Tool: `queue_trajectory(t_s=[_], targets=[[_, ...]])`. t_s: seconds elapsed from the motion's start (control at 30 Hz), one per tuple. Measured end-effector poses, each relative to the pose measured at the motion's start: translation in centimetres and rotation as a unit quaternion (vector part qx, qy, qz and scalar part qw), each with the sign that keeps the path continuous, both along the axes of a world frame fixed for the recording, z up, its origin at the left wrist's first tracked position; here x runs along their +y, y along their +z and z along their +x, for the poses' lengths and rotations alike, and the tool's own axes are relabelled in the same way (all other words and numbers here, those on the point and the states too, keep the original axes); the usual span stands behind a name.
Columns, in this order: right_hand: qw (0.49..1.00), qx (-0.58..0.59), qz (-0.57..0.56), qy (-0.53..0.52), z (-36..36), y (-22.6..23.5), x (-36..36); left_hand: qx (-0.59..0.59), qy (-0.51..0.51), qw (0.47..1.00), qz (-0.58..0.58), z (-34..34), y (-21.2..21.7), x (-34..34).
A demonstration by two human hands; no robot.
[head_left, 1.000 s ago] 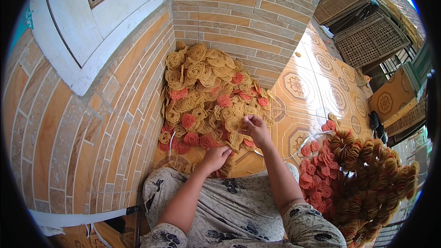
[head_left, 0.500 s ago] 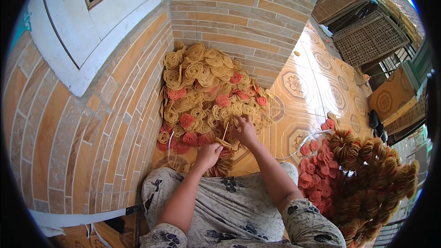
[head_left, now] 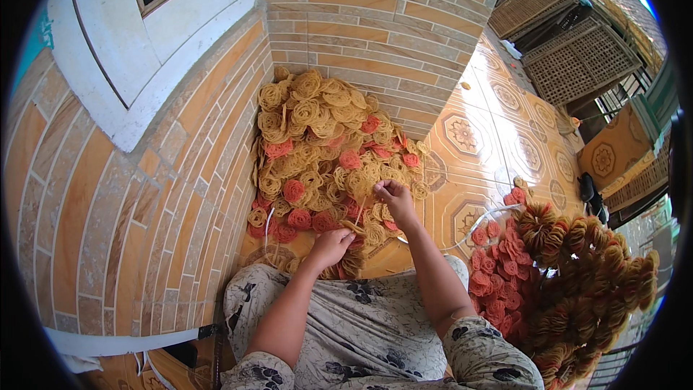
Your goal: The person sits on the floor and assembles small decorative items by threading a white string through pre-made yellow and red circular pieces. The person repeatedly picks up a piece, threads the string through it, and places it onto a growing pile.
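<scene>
My left hand (head_left: 332, 247) is closed on a thin pale strip (head_left: 360, 212) and the edge of a yellow coiled disc (head_left: 352, 228). The strip rises from its fingertips toward the right hand. A little farther off and to the right, my right hand (head_left: 395, 201) pinches what looks like another yellow lacy disc (head_left: 361, 186). Its fingertips partly hide the grip. Beneath and beyond both hands lies a heap of yellow noodle-like discs (head_left: 307, 126), with pinkish-red discs (head_left: 294, 190) scattered among them. Below the left hand a stack of yellow discs (head_left: 349, 263) hangs, partly hidden.
A brick-patterned wall (head_left: 346, 43) backs the heap, beside a white door (head_left: 130, 50). On my right lie loose red discs (head_left: 502, 267) and thick strung bundles of discs (head_left: 577, 296). Woven racks (head_left: 581, 58) stand beyond the patterned tile floor (head_left: 462, 133).
My right hand has moved slightly right and away from me, and its fingers have drawn together. The left hand has barely shifted. The strip between the hands leans more to the right.
</scene>
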State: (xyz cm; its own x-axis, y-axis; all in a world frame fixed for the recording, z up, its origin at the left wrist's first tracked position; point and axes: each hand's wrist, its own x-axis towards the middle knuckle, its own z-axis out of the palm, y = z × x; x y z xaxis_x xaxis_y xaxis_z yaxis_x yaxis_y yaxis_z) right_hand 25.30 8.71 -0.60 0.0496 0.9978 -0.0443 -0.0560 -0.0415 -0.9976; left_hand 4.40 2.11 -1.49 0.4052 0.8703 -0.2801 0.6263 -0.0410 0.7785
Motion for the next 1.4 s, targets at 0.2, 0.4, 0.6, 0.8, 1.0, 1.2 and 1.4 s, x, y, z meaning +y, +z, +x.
queue_trajectory(t_s=[0.2,0.4,0.6,0.8,1.0,1.2,1.4], targets=[[0.994,-0.024,0.003,0.108,0.5,1.5,-0.6,-0.02,0.013,0.999,0.037,0.1,0.2,-0.2],[0.791,-0.586,0.093,0.15,1.1,0.8,-3.8,-0.023,0.044,0.997,0.051,-0.3,0.3,0.0],[0.91,-0.403,-0.024,0.096,2.4,-0.9,-2.1,-0.012,-0.028,0.999,0.029,-0.5,0.1,0.1],[0.982,-0.18,-0.046,0.044,3.2,0.6,-1.3,0.0,-0.054,0.998,0.024,-0.2,0.1,0.1],[0.993,-0.112,-0.013,0.026,1.7,1.7,-2.2,-0.028,-0.043,0.997,0.063,-0.2,0.3,-0.1],[0.97,-0.242,0.013,0.004,1.5,1.9,-2.2,-0.06,-0.032,0.997,0.037,0.0,0.4,-0.1],[0.972,-0.234,0.017,-0.014,1.2,2.5,-2.5,-0.091,-0.02,0.995,0.033,0.0,0.2,-0.2]])
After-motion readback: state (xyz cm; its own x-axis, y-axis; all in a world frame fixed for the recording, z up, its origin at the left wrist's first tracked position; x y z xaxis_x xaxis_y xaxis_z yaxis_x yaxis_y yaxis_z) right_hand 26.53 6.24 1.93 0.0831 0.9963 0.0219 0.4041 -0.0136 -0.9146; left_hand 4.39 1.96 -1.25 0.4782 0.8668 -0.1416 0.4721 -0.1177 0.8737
